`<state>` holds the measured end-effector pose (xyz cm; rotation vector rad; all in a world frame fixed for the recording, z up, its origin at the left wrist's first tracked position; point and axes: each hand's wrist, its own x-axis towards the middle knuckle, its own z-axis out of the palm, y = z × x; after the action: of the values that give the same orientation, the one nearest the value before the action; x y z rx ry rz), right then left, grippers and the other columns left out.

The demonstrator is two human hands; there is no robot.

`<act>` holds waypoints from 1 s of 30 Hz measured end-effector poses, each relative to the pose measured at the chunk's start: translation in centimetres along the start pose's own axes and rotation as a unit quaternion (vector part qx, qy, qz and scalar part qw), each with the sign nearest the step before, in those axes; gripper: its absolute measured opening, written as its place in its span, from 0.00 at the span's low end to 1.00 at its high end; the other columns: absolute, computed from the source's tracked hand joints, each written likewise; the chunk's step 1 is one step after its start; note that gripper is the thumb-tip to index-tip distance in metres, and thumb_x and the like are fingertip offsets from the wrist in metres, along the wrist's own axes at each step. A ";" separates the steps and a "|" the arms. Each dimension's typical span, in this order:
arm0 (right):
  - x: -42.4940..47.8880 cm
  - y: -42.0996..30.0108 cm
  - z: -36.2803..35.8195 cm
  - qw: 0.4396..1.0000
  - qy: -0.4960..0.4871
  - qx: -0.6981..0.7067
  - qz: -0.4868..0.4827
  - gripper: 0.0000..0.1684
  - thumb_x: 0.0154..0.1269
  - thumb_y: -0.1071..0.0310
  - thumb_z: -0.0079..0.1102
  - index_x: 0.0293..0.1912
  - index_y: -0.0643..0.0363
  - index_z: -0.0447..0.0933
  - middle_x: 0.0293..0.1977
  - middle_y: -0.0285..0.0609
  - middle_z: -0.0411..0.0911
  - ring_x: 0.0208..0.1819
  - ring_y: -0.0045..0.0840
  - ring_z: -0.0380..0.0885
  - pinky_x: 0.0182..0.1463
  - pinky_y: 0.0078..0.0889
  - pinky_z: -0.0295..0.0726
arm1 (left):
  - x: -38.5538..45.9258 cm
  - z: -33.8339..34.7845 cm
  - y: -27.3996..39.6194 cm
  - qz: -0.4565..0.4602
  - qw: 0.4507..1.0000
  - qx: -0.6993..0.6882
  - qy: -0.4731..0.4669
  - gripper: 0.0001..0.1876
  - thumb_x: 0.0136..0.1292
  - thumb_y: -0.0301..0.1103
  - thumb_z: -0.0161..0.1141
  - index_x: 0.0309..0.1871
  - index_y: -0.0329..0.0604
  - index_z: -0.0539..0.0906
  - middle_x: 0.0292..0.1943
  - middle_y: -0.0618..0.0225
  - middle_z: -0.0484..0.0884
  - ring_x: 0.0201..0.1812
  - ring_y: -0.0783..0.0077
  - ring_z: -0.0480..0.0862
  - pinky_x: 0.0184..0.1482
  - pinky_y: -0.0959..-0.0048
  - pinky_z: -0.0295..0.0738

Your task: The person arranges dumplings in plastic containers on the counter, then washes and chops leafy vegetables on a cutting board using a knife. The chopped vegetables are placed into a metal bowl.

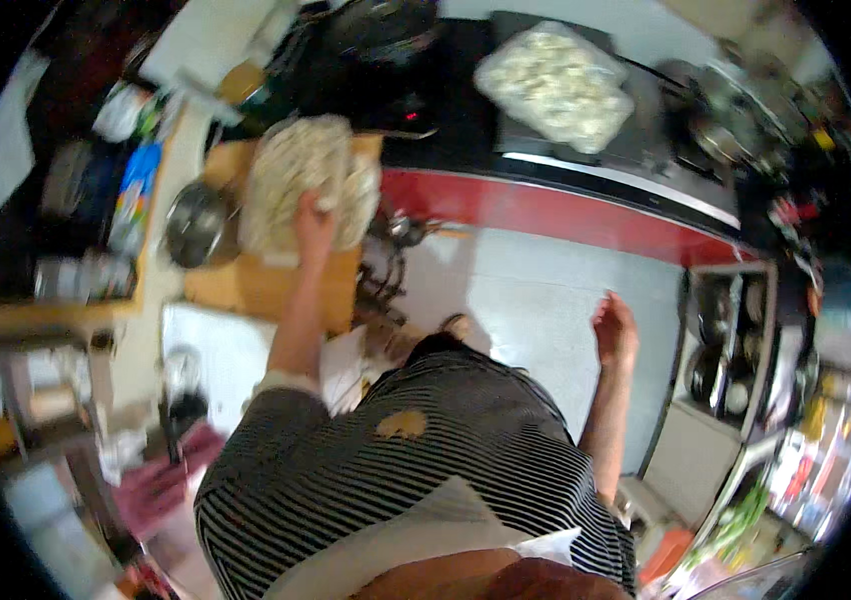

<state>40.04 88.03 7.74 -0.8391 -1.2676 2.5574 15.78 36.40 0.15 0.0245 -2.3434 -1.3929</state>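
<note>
My left hand (314, 217) is over a shallow tray (269, 225) filled with pale, lumpy food; its fingertips are at a small whitish piece, but blur hides whether they grip it. The tray rests on a wooden board (268, 296), and more pale food shows at its right side. A round metal bowl (197, 225) sits left of the tray. My right hand (613, 326) hangs over the pale floor, away from any object, with its fingers slightly bent and nothing seen in them.
A clear container of whitish pieces (557, 86) stands on the black stovetop (639, 135). A dark pan (384, 30) lies at the top. The red counter front (530, 214) runs below the stove. Dishes fill an open cabinet (725, 345) at the right. Leafy greens (733, 521) lie at lower right.
</note>
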 end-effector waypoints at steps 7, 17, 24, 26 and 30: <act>-0.5 0.0 -2.7 1.000 0.000 0.004 0.008 0.18 0.69 0.63 0.54 0.53 0.65 0.74 0.37 0.40 0.79 0.35 0.21 0.75 0.38 0.23 0.74 | -0.2 -2.3 2.3 0.004 0.990 0.141 -0.019 0.29 0.47 0.25 0.67 0.58 0.39 0.75 0.47 0.52 0.79 0.46 0.54 0.81 0.45 0.65 0.77; -1.1 -0.8 -6.7 0.998 -0.010 0.063 0.023 0.16 0.70 0.60 0.52 0.49 0.61 0.75 0.34 0.36 0.77 0.35 0.21 0.74 0.39 0.23 0.73 | -2.3 -0.4 5.3 -0.027 0.982 0.036 0.182 0.24 0.52 0.26 0.66 0.54 0.42 0.77 0.40 0.63 0.78 0.36 0.66 0.77 0.43 0.71 0.74; -6.3 -5.4 -6.0 0.989 0.107 -0.068 -0.074 0.19 0.66 0.64 0.58 0.55 0.55 0.75 0.53 0.36 0.77 0.56 0.24 0.74 0.56 0.33 0.75 | -11.2 10.9 20.3 0.120 0.989 -0.016 -0.079 0.31 0.56 0.24 0.63 0.65 0.39 0.69 0.61 0.53 0.73 0.62 0.54 0.71 0.66 0.59 0.63; -6.2 -5.8 -9.2 0.990 0.104 -0.012 -0.095 0.12 0.66 0.63 0.59 0.47 0.56 0.79 0.44 0.35 0.81 0.50 0.22 0.77 0.54 0.31 0.74 | -12.9 11.8 21.5 0.208 0.971 0.094 -0.065 0.29 0.56 0.32 0.66 0.63 0.39 0.72 0.61 0.52 0.73 0.62 0.51 0.70 0.65 0.58 0.63; -9.5 -7.7 -15.1 0.979 0.171 0.021 -0.109 0.11 0.68 0.59 0.56 0.36 0.55 0.79 0.36 0.34 0.83 0.39 0.17 0.78 0.45 0.26 0.76 | -15.1 14.9 20.3 0.242 0.961 0.061 -0.118 0.10 0.65 0.32 0.60 0.44 0.36 0.81 0.51 0.56 0.78 0.54 0.56 0.75 0.56 0.58 0.70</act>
<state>55.49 99.52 10.35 -1.0161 -1.1250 2.1492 28.21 62.37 6.01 -0.6685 -2.3940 -1.0516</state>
